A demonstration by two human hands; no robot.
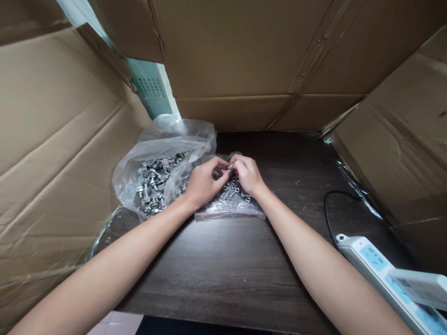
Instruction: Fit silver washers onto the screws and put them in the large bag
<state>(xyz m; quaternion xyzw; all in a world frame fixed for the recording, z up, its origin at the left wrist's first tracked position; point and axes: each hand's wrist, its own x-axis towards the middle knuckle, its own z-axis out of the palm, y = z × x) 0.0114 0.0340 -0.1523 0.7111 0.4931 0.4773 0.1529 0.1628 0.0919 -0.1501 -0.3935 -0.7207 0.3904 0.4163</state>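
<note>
Forearms: two bare forearms (139,251) run in from the bottom edge and converge toward mid-table.
Left hand: the left hand (202,184) has its fingers curled in and its thumb and fingertips pinched narrow on a small silver metal fastener (229,167).
Right hand: the right hand (247,174) meets it from the other side, its fingertips closed on the same fastener.
Fastener position: it is held between the two sets of fingertips, equally near both hands and just above a flat clear zip bag of silver hardware (230,207). It is too small to tell its long axis.
Zip bag: it lies flat on the dark wood-grain table (223,265), directly under both hands.
Second bag: a large crumpled clear plastic bag of silver bolts (174,139) sits open just left of the left hand, touching the zip bag.
Right edge: a white plastic power strip (377,265) and a black cable (326,209) lie well apart from the hands.
Surround: brown cardboard sheets (52,139) wall in the table on three sides.
</note>
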